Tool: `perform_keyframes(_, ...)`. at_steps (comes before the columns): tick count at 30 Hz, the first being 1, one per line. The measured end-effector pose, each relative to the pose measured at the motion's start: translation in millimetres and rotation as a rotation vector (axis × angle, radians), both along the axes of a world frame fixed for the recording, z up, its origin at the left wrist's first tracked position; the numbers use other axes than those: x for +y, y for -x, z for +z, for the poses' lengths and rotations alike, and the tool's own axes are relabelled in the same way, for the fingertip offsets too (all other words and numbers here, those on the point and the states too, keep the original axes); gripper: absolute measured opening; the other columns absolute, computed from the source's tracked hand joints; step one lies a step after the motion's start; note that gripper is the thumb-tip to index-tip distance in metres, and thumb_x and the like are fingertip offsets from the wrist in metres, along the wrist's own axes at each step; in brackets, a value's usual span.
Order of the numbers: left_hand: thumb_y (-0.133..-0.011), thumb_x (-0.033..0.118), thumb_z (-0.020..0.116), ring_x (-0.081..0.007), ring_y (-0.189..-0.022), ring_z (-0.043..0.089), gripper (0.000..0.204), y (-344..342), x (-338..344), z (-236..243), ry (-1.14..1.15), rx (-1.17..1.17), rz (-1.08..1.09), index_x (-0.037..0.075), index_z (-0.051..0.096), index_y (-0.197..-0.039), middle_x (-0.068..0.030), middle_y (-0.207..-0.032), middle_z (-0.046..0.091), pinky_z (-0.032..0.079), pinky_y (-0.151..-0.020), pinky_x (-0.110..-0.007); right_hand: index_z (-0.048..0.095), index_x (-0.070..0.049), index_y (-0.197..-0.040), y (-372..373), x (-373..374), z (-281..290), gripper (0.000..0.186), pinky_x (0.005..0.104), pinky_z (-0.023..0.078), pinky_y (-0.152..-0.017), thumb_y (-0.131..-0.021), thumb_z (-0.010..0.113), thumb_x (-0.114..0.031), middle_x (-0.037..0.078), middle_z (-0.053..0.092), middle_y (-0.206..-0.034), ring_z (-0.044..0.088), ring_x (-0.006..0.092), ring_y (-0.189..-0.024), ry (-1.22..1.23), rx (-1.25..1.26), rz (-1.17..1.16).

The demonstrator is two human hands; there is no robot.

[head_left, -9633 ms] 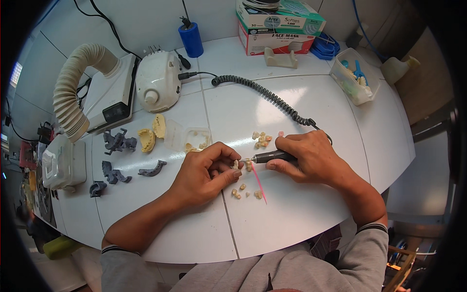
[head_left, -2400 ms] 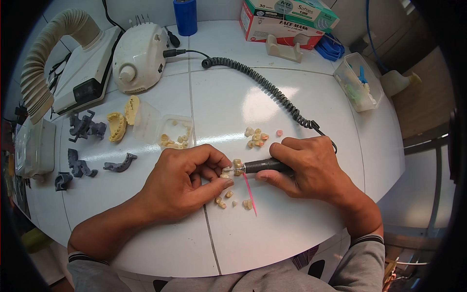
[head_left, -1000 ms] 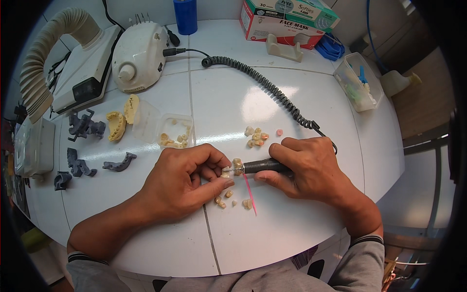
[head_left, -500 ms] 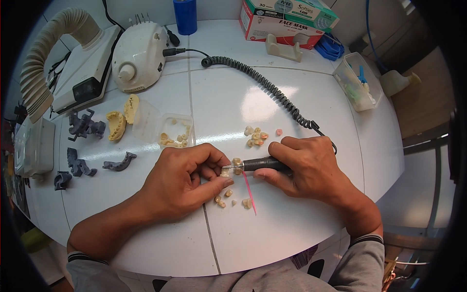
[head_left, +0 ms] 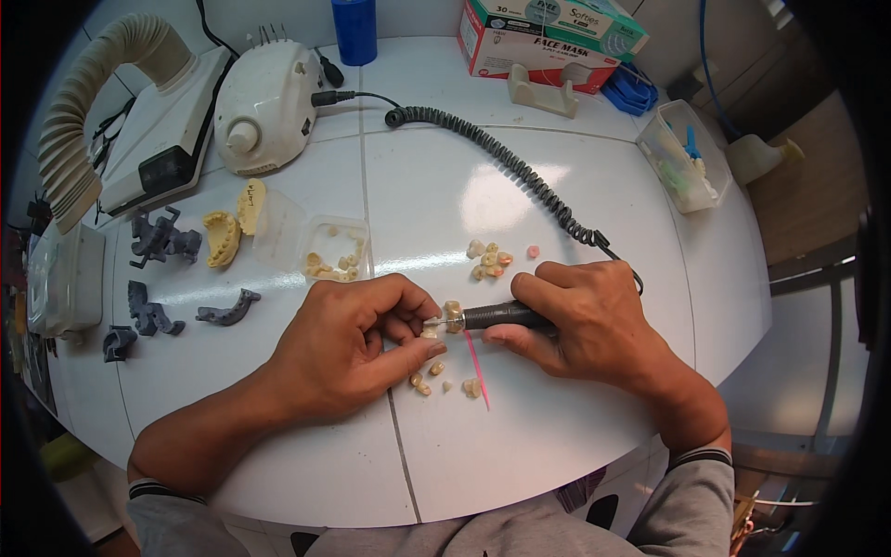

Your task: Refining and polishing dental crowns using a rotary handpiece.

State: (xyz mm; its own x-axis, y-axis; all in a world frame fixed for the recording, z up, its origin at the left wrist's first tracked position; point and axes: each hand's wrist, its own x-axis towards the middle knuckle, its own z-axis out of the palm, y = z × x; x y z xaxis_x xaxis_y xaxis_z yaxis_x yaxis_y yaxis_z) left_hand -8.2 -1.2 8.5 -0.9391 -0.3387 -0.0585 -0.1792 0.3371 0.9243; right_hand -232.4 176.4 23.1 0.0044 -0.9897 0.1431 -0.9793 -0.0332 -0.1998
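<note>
Between thumb and fingers, my left hand [head_left: 362, 343] pinches a small whitish dental crown [head_left: 431, 331], partly hidden by the fingertips. My right hand [head_left: 589, 320] grips a black rotary handpiece [head_left: 506, 317] lying level and aimed left. Its thin metal bit meets the crown. Just under the handpiece's nose is a tan tooth-like piece [head_left: 454, 316]. A thin pink stick [head_left: 477, 371] lies below, beside another tan tooth piece [head_left: 471, 388]. Several small crowns [head_left: 422, 382] rest near my left thumb. Beyond the handpiece sits a cluster of tooth-coloured crowns [head_left: 488, 261] with a pink bit [head_left: 533, 252].
A coiled black cord [head_left: 501, 153] runs from the white control unit [head_left: 267, 111] to the handpiece. At left are grey dental model parts [head_left: 162, 243], yellow plaster casts [head_left: 222, 239], an open clear box [head_left: 336, 232] of teeth and a ribbed hose [head_left: 70, 121]. Mask boxes [head_left: 538, 51] stand behind.
The bit has shifted very slightly against the crown, and the crown appears a little turned in my left fingers. Both hands otherwise hold the same places.
</note>
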Motion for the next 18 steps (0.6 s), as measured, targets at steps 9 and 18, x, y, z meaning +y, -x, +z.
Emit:
perform_keyframes(9,-0.090,0.012,0.087,0.0001,-0.060,0.056,0.027,0.0,-0.2,-0.8,0.026,0.018,-0.010,-0.004,0.075,-0.109,-0.0015,-0.081,0.073,0.037,-0.050,-0.017,0.074,-0.007,-0.090,0.5,0.0,0.4,0.047,0.0365,0.042,-0.046,-0.091,0.085,-0.053,0.004,0.063,-0.064,0.061,0.0217,-0.049,0.001,0.006,-0.001)
perform_keyframes(18,-0.090,0.013,0.088,-0.0003,-0.060,0.056,0.028,0.0,0.4,-2.2,0.028,0.022,0.000,-0.003,0.076,-0.109,-0.0016,-0.080,0.073,0.037,-0.050,-0.017,0.072,-0.008,-0.089,-0.8,1.0,0.5,0.047,0.0371,0.042,-0.046,-0.091,0.085,-0.053,0.004,0.063,-0.064,0.060,0.0216,-0.048,-0.003,0.013,-0.019)
